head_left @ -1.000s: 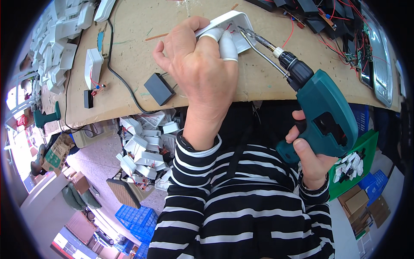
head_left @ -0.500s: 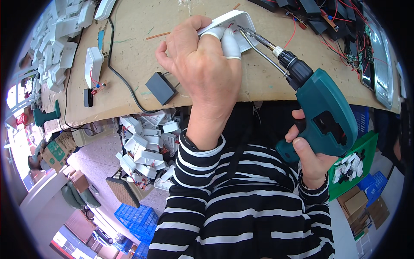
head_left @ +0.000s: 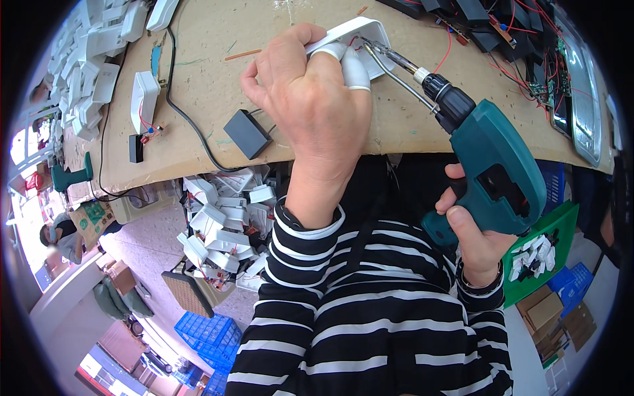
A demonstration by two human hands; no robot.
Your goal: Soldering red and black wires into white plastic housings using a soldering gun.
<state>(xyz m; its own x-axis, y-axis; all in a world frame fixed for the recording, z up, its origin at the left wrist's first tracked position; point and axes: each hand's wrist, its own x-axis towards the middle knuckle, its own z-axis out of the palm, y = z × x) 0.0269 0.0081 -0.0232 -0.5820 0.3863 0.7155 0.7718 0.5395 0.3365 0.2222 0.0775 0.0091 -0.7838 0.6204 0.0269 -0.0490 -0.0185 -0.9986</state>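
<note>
My left hand [head_left: 314,99], two fingers in white finger cots, is closed on a white plastic housing [head_left: 353,28]. Its fingers reach inside, where a bit of red wire shows; whatever else they pinch is hidden. My right hand [head_left: 472,231] grips the handle of a green soldering gun [head_left: 498,165] with a thin solder-feed tube. The gun's tip points up and left into the housing, close to the left fingertips. Whether the tip touches the wire I cannot tell. Beside my left wrist lies a black box with two metal prongs [head_left: 247,134].
White housings are heaped at the far left [head_left: 99,72] and below the table edge [head_left: 224,224]. Another wired housing [head_left: 143,99] lies near a black cable [head_left: 170,86]. Black housings and wired boards [head_left: 489,26] fill the far right. A green bin [head_left: 561,228] stands lower right.
The soldering gun has shifted very slightly left and up at its body, while its tip stays in the housing. In the left background, a person has come into fuller view by a carton.
</note>
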